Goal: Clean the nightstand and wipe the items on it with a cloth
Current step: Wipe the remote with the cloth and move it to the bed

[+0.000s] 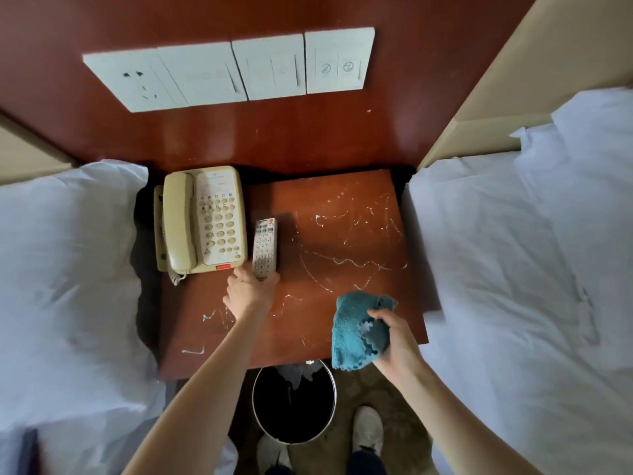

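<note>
The left hand (251, 291) is closing its thumb and fingers around the near end of the remote control (264, 249), which is lying flat on the desk (342, 234) just beside the corded telephone (202, 221); the grip is sitting on the bottom edge only, so the far end is hanging free of support; the remote is looking light, stiff and smooth-cased, likely a little slippery, so taking it by its two long sides nearer the middle would probably steady it better for wiping; the right hand (390, 337) is gripping a bunched teal cloth (356, 329) above the desk's near right corner, the cloth being soft, floppy and easy to fold over a fingertip for working between buttons; the desk top is showing pale streaks and scribbled marks (346, 241) across its right half and near edge, not yet wiped by the look of them; the telephone is seeming heavier, with a loose handset and coiled cord, so it would want lifting by its base; a waste bin (294, 402) is standing on the floor below the desk's front edge, between two beds (513, 269).
</note>
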A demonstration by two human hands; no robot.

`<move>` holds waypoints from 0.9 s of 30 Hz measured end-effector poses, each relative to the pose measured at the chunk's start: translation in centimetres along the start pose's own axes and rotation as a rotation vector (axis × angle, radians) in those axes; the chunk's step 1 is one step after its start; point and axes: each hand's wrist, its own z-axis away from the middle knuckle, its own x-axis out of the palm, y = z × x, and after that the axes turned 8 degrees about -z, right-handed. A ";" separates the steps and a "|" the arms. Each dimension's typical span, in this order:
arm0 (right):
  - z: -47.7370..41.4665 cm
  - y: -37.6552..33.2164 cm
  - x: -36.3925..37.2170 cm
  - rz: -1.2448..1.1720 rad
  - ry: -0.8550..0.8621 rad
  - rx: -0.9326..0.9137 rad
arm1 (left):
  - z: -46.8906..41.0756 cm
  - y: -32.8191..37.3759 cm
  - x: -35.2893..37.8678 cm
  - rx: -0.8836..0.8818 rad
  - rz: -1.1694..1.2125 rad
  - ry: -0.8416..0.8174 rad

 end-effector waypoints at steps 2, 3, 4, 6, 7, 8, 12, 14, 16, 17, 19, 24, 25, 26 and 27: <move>0.5 0.0 0.7 0.007 -0.010 -0.014 | 1.6 -0.1 -1.1 0.000 0.171 -0.102; 0.8 0.0 1.1 0.005 -0.015 -0.019 | 2.8 -0.3 -1.8 0.029 0.269 -0.143; 1.1 0.0 1.8 -0.003 -0.021 -0.021 | 4.1 -0.5 -2.5 0.076 0.344 -0.163; 2.1 0.2 3.3 -0.027 -0.044 -0.018 | 7.2 -0.8 -4.0 0.160 0.439 -0.179; 2.8 0.3 4.0 -0.036 -0.061 -0.015 | 8.8 -0.9 -4.8 0.185 0.483 -0.194; 3.5 0.6 4.9 -0.040 -0.082 -0.014 | 10.3 -1.1 -5.7 0.204 0.518 -0.211; 6.7 1.0 9.1 0.002 -0.109 0.024 | 14.5 -1.9 -9.5 0.303 0.536 -0.296; 8.4 0.7 11.3 0.041 -0.062 0.025 | 16.2 -2.8 -11.4 0.329 0.603 -0.353; 10.1 0.3 13.1 0.081 -0.025 0.011 | 17.7 -4.1 -13.1 0.342 0.698 -0.411; 11.1 0.1 14.1 0.088 -0.011 0.005 | 18.5 -4.9 -13.9 0.354 0.730 -0.432; 13.0 -0.2 15.9 0.110 0.012 -0.043 | 20.0 -6.6 -15.1 0.391 0.754 -0.469; 17.7 0.0 20.3 0.192 -0.012 -0.205 | 22.6 -9.9 -18.0 0.456 0.736 -0.405; 18.6 0.5 20.9 0.236 -0.036 -0.234 | 22.9 -10.1 -18.8 0.466 0.726 -0.371; 19.3 1.2 21.4 0.291 -0.074 -0.274 | 23.0 -10.3 -19.6 0.482 0.704 -0.327; 20.1 2.0 21.7 0.342 -0.127 -0.323 | 23.1 -10.4 -20.3 0.506 0.668 -0.276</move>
